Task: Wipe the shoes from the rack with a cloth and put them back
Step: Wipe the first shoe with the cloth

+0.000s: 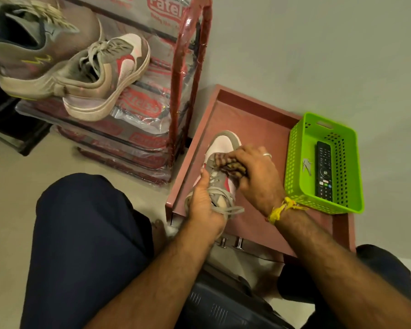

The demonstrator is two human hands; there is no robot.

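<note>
A grey, white and red sneaker lies on the low reddish table, toe pointing away from me. My left hand grips it at the collar and laces. My right hand holds a bunched checked cloth and presses it on the sneaker's upper. The matching sneaker rests on the top shelf of the red shoe rack, next to a larger grey running shoe.
A green plastic basket with a black remote inside stands on the table's right side. The rack's plastic-wrapped shelves are at left. My knees frame the bottom, above a dark object on the floor. A pale wall lies behind.
</note>
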